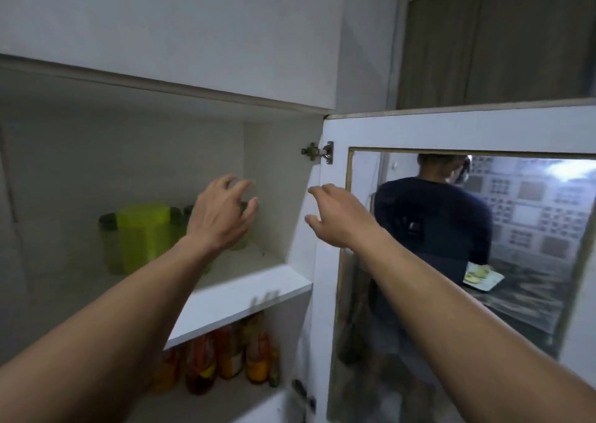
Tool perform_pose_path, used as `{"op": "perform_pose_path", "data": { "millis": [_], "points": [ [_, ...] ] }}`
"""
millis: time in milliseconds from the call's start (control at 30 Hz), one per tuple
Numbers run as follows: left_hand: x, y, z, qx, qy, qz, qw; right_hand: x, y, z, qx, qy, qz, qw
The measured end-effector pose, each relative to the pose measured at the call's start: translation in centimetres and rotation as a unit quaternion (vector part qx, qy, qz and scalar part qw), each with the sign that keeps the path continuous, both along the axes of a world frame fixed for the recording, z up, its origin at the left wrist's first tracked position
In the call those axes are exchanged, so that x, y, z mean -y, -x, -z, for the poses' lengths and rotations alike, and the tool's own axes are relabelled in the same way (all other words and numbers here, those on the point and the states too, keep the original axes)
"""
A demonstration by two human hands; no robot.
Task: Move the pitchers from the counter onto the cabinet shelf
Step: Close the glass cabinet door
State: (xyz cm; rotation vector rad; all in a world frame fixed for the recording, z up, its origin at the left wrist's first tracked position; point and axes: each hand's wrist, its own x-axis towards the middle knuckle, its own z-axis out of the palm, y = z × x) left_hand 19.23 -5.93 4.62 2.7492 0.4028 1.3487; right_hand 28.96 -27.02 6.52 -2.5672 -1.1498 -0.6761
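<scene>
A yellow-green pitcher (pixel 143 235) with a lid stands on the white cabinet shelf (pixel 232 300), with darker green-lidded containers (pixel 108 225) close around it. A pale translucent container (pixel 241 242) is partly hidden behind my left hand. My left hand (pixel 222 216) is raised inside the cabinet, fingers spread, holding nothing. My right hand (pixel 338 219) hovers in front of the cabinet's right side wall, fingers apart and empty. The counter is out of view.
The cabinet door (pixel 451 132) hangs open on the right, its glass panel showing a person in a dark shirt at a counter. Several sauce bottles (pixel 225 351) stand on the lower shelf. A hinge (pixel 317 152) joins door and cabinet.
</scene>
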Motion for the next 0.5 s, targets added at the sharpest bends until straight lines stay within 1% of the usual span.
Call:
{"op": "perform_pose_path", "data": {
  "millis": [200, 333, 400, 500],
  "points": [
    [10.4, -1.0, -2.9, -0.004, 0.018, 0.104, 0.994, 10.8, 2.9, -3.9, 0.078, 0.002, 0.089, 0.993],
    [15.4, -2.6, -5.0, 0.001, 0.018, 0.163, 0.986, 16.0, 3.6, -6.6, 0.098, -0.025, 0.133, 0.986],
    [19.5, -4.2, -6.5, 0.01, 0.026, 0.211, 0.977, 20.0, 3.6, -7.8, 0.102, -0.038, 0.168, 0.98],
    [23.0, -6.0, -8.1, 0.021, 0.04, 0.234, 0.971, 23.6, 3.5, -9.3, 0.116, -0.052, 0.192, 0.973]
  ]
}}
